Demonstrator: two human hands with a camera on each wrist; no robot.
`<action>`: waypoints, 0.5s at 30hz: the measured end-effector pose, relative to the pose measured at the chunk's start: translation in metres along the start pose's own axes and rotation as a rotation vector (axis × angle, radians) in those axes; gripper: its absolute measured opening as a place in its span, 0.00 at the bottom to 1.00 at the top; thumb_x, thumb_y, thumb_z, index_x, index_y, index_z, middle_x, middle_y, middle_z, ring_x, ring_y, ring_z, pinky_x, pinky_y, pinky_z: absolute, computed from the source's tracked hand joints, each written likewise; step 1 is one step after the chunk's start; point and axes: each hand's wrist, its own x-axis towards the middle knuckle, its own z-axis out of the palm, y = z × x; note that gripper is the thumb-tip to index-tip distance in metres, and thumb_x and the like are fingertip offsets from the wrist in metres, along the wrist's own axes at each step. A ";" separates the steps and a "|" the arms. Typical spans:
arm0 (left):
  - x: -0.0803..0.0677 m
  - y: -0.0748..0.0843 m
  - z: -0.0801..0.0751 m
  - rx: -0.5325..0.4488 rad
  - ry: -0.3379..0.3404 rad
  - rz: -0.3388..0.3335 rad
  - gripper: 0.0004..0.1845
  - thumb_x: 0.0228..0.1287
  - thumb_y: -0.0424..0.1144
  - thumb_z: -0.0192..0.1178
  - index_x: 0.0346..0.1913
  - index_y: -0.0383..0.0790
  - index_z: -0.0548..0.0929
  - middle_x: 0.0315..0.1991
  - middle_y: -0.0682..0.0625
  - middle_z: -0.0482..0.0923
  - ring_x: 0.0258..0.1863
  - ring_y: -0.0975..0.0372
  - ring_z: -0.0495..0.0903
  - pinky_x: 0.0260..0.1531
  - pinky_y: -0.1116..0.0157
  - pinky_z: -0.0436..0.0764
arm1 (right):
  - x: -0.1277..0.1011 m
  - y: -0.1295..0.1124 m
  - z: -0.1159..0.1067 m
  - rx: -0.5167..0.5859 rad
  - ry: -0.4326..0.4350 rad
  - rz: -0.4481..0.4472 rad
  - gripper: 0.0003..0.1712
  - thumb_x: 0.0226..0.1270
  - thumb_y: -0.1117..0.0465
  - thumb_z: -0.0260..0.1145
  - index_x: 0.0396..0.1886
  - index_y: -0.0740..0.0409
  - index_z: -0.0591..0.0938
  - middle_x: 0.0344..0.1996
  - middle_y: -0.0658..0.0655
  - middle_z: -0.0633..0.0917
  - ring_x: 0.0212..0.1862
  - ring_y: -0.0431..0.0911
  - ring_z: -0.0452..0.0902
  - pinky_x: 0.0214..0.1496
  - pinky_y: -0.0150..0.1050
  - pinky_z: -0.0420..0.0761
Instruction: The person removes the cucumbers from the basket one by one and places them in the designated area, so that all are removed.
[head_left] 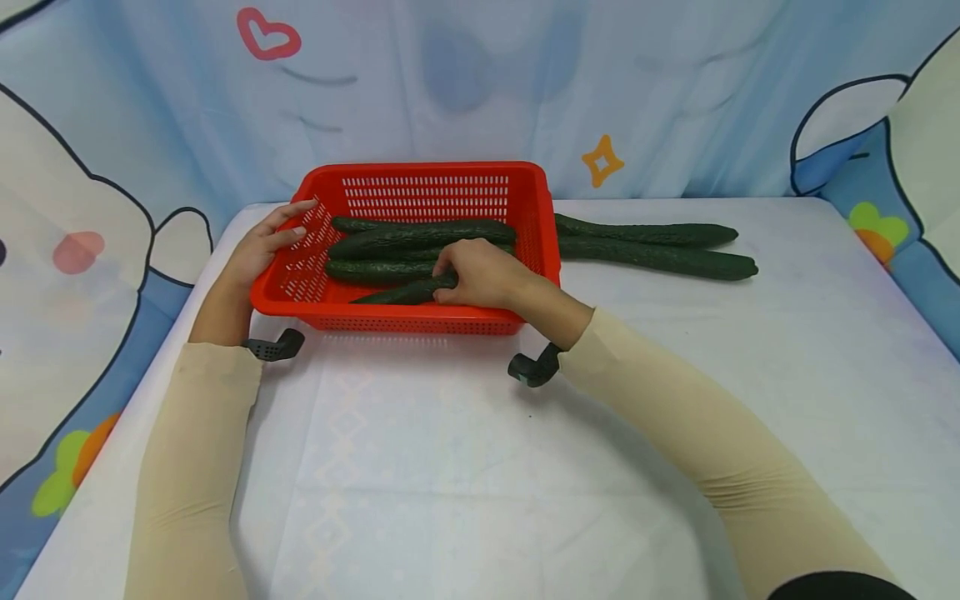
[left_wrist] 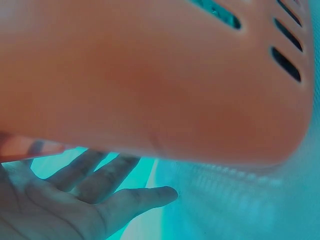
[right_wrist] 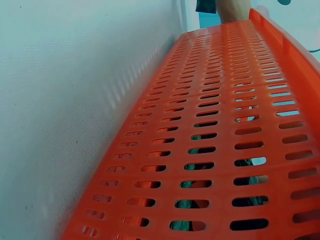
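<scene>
Head view, left to right. The left hand (head_left: 264,242) rests against the left wall of the red perforated plastic basket (head_left: 420,318), its fingers straight and slightly spread over the rim. The basket stands on the white cloth-covered table (head_left: 465,467) and holds several long dark green cucumbers (head_left: 420,235) lying lengthwise. The right hand (head_left: 483,273) reaches over the front wall into the basket, its fingers curled round the nearest dark green cucumber (head_left: 401,292), which lies tilted along the front of the basket floor. Just outside the right wall, two more long dark green cucumbers (head_left: 660,250) lie side by side on the table. A pale blue printed backdrop (head_left: 480,83) with a red heart outline and an orange star hangs behind; no writing can be read on it.

Left wrist view. Seen from below: the open palm and separated fingers (left_wrist: 90,170) lie beside the blurred orange-red basket wall (left_wrist: 150,80), a detail the head view shows only from above.

Right wrist view. The outer face of the slotted front wall (right_wrist: 220,130) fills the frame beside the table cloth; green cucumber skin shows through the lower slots. The right hand itself is out of this frame.
</scene>
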 end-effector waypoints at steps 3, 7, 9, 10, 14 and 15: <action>0.000 0.000 0.000 0.010 0.004 0.002 0.23 0.69 0.36 0.47 0.66 0.52 0.63 0.64 0.46 0.57 0.56 0.56 0.68 0.39 0.65 0.83 | -0.001 0.000 0.000 0.010 0.017 -0.008 0.21 0.58 0.50 0.65 0.49 0.54 0.80 0.41 0.49 0.83 0.38 0.41 0.74 0.41 0.35 0.78; 0.000 0.002 0.002 0.019 0.013 -0.003 0.23 0.70 0.36 0.46 0.66 0.52 0.63 0.64 0.45 0.57 0.55 0.57 0.69 0.38 0.66 0.83 | -0.002 0.001 0.000 0.031 0.034 -0.028 0.23 0.56 0.50 0.67 0.51 0.53 0.80 0.44 0.50 0.83 0.38 0.42 0.76 0.46 0.37 0.78; -0.001 0.003 0.003 0.028 0.019 -0.004 0.23 0.70 0.35 0.45 0.66 0.51 0.63 0.65 0.44 0.56 0.54 0.57 0.69 0.37 0.66 0.83 | -0.002 0.001 0.000 0.039 0.040 -0.037 0.25 0.55 0.50 0.69 0.52 0.53 0.80 0.48 0.50 0.82 0.43 0.42 0.77 0.50 0.37 0.77; -0.001 0.004 0.004 0.034 0.022 -0.005 0.23 0.70 0.35 0.45 0.67 0.51 0.63 0.65 0.44 0.55 0.54 0.57 0.69 0.37 0.66 0.83 | -0.002 0.001 0.000 0.043 0.040 -0.039 0.25 0.55 0.50 0.69 0.53 0.53 0.80 0.49 0.50 0.82 0.45 0.42 0.77 0.51 0.37 0.78; -0.002 0.005 0.006 0.053 0.029 -0.004 0.23 0.70 0.35 0.45 0.67 0.51 0.62 0.66 0.42 0.53 0.54 0.57 0.69 0.37 0.67 0.83 | -0.002 0.001 0.001 0.043 0.041 -0.043 0.25 0.54 0.49 0.70 0.51 0.53 0.81 0.50 0.50 0.82 0.48 0.42 0.76 0.48 0.37 0.79; -0.002 0.005 0.006 0.054 0.030 -0.005 0.23 0.70 0.35 0.45 0.66 0.51 0.63 0.66 0.42 0.53 0.54 0.57 0.69 0.37 0.67 0.83 | -0.002 0.000 0.001 0.040 0.044 -0.045 0.24 0.54 0.49 0.70 0.50 0.53 0.81 0.49 0.50 0.82 0.47 0.42 0.77 0.47 0.36 0.79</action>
